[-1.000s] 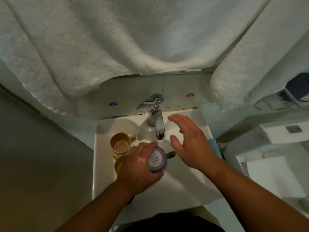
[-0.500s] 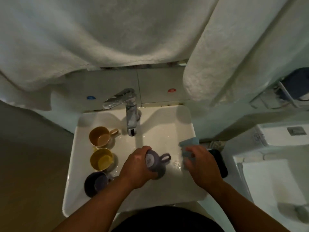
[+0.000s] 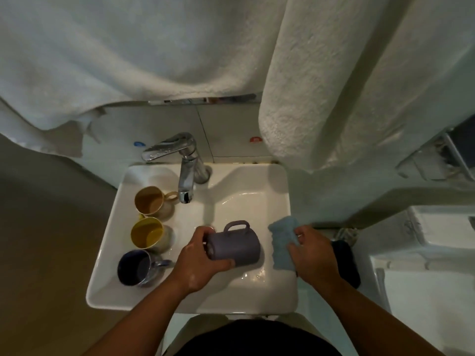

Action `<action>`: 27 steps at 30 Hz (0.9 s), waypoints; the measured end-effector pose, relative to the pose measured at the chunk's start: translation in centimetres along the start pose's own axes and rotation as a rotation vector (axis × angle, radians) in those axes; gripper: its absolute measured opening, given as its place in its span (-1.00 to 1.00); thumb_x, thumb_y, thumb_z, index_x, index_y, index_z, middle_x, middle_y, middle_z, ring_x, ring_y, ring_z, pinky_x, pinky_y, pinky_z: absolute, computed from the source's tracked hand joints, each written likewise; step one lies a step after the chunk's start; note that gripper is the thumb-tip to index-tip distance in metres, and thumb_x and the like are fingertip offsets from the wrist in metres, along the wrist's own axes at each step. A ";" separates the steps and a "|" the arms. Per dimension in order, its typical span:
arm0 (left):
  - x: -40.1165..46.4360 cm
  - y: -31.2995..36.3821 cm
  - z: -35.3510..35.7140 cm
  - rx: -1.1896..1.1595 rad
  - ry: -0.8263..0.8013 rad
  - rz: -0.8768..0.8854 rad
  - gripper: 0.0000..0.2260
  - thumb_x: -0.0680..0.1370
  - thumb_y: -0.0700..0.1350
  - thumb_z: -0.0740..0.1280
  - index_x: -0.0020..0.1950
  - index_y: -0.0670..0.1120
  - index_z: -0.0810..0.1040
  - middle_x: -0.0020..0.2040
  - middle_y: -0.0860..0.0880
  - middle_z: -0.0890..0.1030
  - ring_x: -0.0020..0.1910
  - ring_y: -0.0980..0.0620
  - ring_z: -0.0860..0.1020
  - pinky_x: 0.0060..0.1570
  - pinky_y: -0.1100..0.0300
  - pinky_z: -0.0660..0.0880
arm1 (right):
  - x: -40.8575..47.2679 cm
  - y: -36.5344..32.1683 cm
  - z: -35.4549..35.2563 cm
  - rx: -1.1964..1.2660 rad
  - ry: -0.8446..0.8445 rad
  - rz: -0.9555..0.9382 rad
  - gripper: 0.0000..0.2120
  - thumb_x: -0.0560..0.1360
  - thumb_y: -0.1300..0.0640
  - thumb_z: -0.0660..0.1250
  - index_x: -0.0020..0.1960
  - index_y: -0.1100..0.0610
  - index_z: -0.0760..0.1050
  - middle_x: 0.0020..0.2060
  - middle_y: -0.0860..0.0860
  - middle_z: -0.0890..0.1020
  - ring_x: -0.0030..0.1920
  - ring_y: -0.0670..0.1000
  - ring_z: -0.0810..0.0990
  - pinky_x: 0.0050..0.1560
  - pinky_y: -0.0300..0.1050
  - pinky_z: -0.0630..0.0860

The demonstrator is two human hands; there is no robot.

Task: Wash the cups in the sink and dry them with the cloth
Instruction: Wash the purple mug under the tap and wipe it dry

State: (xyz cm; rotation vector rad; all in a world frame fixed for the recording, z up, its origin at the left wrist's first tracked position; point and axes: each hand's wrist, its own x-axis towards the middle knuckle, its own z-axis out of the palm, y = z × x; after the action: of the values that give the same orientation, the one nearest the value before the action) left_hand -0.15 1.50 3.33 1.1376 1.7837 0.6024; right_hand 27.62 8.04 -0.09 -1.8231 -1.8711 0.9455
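A white rectangular sink [image 3: 279, 201] holds four cups. My left hand [image 3: 199, 260] grips a purple cup [image 3: 235, 246] on its side over the basin, handle pointing away from me. My right hand [image 3: 312, 253] holds a light blue cloth [image 3: 282, 240] at the sink's right rim, just right of that cup. Along the sink's left side lie a tan cup [image 3: 149, 201], a yellow cup [image 3: 147, 232] and a dark blue cup [image 3: 135, 268], mouths facing up and left.
A chrome tap [image 3: 186, 173] reaches over the basin from the back; no water stream shows. Large white towels [image 3: 334, 86] hang above the sink. A dark object [image 3: 347, 263] lies right of the sink. White fixtures [image 3: 424, 253] stand at the right.
My right hand left the area under the tap and took hold of the blue cloth at the sink's right rim. My left hand turned the purple cup onto its side. The view shifted right.
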 end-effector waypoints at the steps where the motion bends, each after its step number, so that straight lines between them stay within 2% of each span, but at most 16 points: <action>1: -0.2 0.2 -0.2 -0.015 -0.011 -0.007 -0.34 0.25 0.01 0.69 0.21 0.13 0.39 0.13 0.06 0.57 0.06 0.05 0.58 -0.07 0.15 0.63 | 0.0 -0.2 -0.6 0.031 0.016 -0.031 -0.97 0.54 0.21 0.38 -0.04 0.11 0.54 -0.25 -0.07 0.56 -0.24 -0.10 0.61 -0.14 -0.41 0.45; 3: -0.6 0.5 -0.5 -0.054 -0.043 -0.018 -0.30 0.22 0.07 0.68 0.24 0.16 0.40 0.18 0.05 0.57 0.11 0.02 0.58 -0.02 0.10 0.65 | 0.0 -0.9 -2.0 0.118 -0.082 0.017 -0.95 0.56 0.23 0.39 -0.03 0.10 0.57 -0.26 -0.08 0.58 -0.27 -0.21 0.58 -0.13 -0.34 0.49; 7: -1.1 1.6 -1.3 -0.138 -0.156 -0.019 -0.27 0.26 -0.08 0.68 0.32 0.18 0.41 0.22 0.02 0.58 0.18 -0.04 0.60 0.08 0.00 0.65 | 0.1 -3.2 -4.5 0.259 -0.190 0.045 -0.92 0.53 0.06 0.43 0.01 -0.08 0.62 -0.20 -0.12 0.67 -0.16 -0.12 0.64 -0.12 -0.15 0.55; 10: -1.2 2.6 -1.8 -0.153 -0.202 0.010 -0.28 0.25 -0.07 0.68 0.34 0.16 0.48 0.23 0.06 0.60 0.21 0.01 0.60 0.13 -0.04 0.63 | -0.3 -6.2 -5.8 0.401 -0.285 -0.031 -0.92 0.52 0.07 0.45 -0.03 -0.09 0.66 -0.19 -0.10 0.69 -0.15 -0.06 0.66 -0.15 -0.09 0.59; 13: -1.0 3.9 -2.3 -0.199 -0.206 0.024 -0.29 0.25 -0.10 0.67 0.35 0.13 0.50 0.22 0.06 0.63 0.21 0.01 0.61 0.15 -0.04 0.62 | -0.7 -8.2 -5.5 0.466 -0.338 -0.140 -0.88 0.58 0.12 0.38 0.00 -0.07 0.66 -0.11 -0.11 0.70 -0.08 -0.10 0.66 -0.04 -0.14 0.58; 16: -1.0 4.9 -2.8 -0.271 -0.205 0.039 -0.32 0.30 -0.18 0.65 0.36 0.11 0.49 0.22 0.07 0.64 0.21 0.03 0.62 0.15 0.01 0.62 | -0.9 -9.0 -5.2 0.656 -0.496 -0.145 -0.80 0.62 0.14 0.31 0.12 -0.08 0.65 0.02 -0.09 0.71 0.07 -0.08 0.66 0.08 -0.21 0.55; 19: -0.7 5.7 -3.5 -0.307 -0.202 0.052 -0.36 0.31 -0.14 0.61 0.35 0.09 0.52 0.22 0.02 0.63 0.21 0.01 0.61 0.10 0.06 0.63 | -1.1 -8.7 -5.3 0.553 -0.627 -0.270 -0.57 0.50 0.22 0.46 0.32 -0.08 0.56 0.20 -0.15 0.65 0.22 -0.12 0.60 0.24 -0.20 0.51; 21: -0.6 6.1 -3.8 -0.299 -0.216 0.065 -0.37 0.31 -0.08 0.62 0.35 0.09 0.54 0.23 -0.02 0.63 0.21 -0.02 0.61 0.08 0.07 0.63 | -1.0 -8.5 -5.4 0.434 -0.640 -0.300 -0.44 0.44 0.22 0.51 0.39 -0.07 0.49 0.24 -0.20 0.61 0.26 -0.15 0.57 0.30 -0.16 0.48; 23: -0.6 6.2 -3.9 -0.297 -0.234 0.062 -0.38 0.32 -0.09 0.64 0.34 0.08 0.55 0.24 -0.03 0.63 0.22 -0.03 0.61 0.08 0.06 0.63 | -0.9 -8.6 -5.5 0.339 -0.651 -0.316 -0.43 0.43 0.13 0.51 0.40 -0.11 0.47 0.25 -0.23 0.60 0.25 -0.17 0.57 0.31 -0.10 0.50; 25: -0.6 6.2 -3.8 -0.297 -0.244 0.063 -0.37 0.34 -0.18 0.63 0.36 0.08 0.53 0.24 -0.02 0.63 0.23 -0.02 0.60 0.11 0.05 0.63 | -0.7 -8.9 -5.5 0.289 -0.658 -0.325 -0.45 0.42 0.06 0.50 0.38 -0.12 0.48 0.24 -0.22 0.61 0.23 -0.17 0.58 0.30 -0.02 0.53; 27: -0.8 6.1 -3.5 -0.287 -0.235 0.086 -0.30 0.31 -0.22 0.65 0.39 0.10 0.51 0.26 0.01 0.62 0.26 -0.03 0.59 0.13 -0.01 0.63 | -0.3 -9.3 -5.4 0.348 -0.683 -0.306 -0.55 0.46 0.15 0.50 0.30 -0.11 0.55 0.18 -0.19 0.65 0.15 -0.15 0.64 0.20 -0.02 0.59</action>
State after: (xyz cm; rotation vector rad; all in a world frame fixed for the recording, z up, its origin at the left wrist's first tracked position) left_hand -0.41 3.83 10.01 1.0426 1.4043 0.7193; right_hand 24.49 9.39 10.08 -1.0346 -2.0817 1.7866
